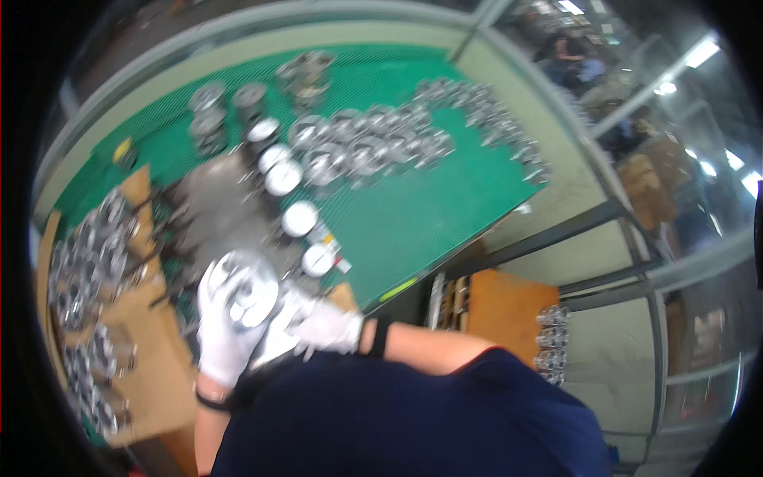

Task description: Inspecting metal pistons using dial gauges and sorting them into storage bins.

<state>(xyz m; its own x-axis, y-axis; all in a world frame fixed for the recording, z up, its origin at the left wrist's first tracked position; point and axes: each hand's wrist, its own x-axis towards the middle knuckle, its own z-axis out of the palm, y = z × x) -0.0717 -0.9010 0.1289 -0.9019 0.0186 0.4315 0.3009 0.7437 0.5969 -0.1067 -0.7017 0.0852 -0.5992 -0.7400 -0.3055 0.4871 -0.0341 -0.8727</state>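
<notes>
My white-gloved left hand is closed around a shiny, round machined metal part with recesses in its face. Close to its lower right is my right hand, also gloved in white. Its fingers point toward the part and are blurred, so I cannot tell whether they grip anything. Just beyond both hands lies a grey metal plate. Along its right side runs a row of white round dial gauges, the closest one near my right hand.
Several rows of shiny metal parts stand on the green mat. More parts line the brown board at left. Stacked cylindrical parts are at the back. An orange-brown board with metal parts lies lower right, past the bench edge.
</notes>
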